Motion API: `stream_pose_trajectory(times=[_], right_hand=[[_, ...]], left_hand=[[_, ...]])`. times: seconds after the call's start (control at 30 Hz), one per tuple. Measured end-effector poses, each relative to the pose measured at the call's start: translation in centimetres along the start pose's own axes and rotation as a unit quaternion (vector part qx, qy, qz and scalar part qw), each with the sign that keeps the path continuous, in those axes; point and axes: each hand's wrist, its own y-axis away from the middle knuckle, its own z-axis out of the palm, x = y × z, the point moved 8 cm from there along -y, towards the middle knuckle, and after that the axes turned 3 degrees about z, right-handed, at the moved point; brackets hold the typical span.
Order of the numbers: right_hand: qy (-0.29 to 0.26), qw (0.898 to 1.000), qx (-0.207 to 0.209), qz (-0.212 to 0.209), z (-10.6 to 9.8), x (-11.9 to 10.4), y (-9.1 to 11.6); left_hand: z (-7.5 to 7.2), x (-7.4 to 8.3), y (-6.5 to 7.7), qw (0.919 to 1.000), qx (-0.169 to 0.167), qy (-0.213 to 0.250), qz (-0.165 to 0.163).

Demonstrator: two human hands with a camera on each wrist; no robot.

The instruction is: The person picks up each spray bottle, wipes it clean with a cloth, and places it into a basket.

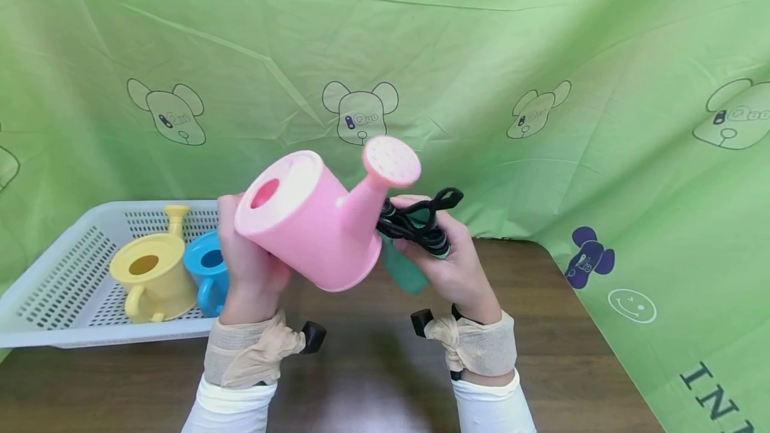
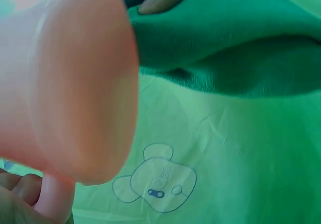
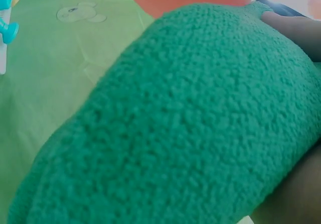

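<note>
My left hand (image 1: 252, 272) grips a pink watering can (image 1: 319, 226) raised above the table. The can is tilted, its round sprinkler head up and to the right. In the left wrist view, fingers (image 2: 27, 189) curl at its handle (image 2: 55, 196), and its plain base (image 2: 95, 83) shows. On the right, my right hand (image 1: 460, 272) holds a green fluffy cloth (image 1: 406, 272) together with a bundled black cord (image 1: 421, 226). The cloth (image 3: 175, 108) fills much of the right wrist view. It lies close to the can's base; whether they touch, I cannot tell.
At the left stands a white perforated basket (image 1: 54, 336). Inside it are a yellow watering can (image 1: 162, 279) and a blue one (image 1: 207, 256), partly hidden by my left hand. A brown wooden table (image 1: 361, 366) lies below; a green printed curtain (image 1: 457, 39) hangs behind.
</note>
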Motion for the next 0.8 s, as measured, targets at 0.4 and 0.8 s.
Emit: stream_pose_trajectory(times=[0.4,0.8], right_hand=[[0.008,1.000,-0.001,-0.017,0.2,-0.4,-0.3],[0.039,0.997,0.044,-0.046,0.3,-0.6,-0.6]], left_hand=[[-0.4,0.7,0.1,0.9959,0.053,-0.006,0.073],[-1.1,1.2,1.0,0.9782,0.099,-0.107,0.148]])
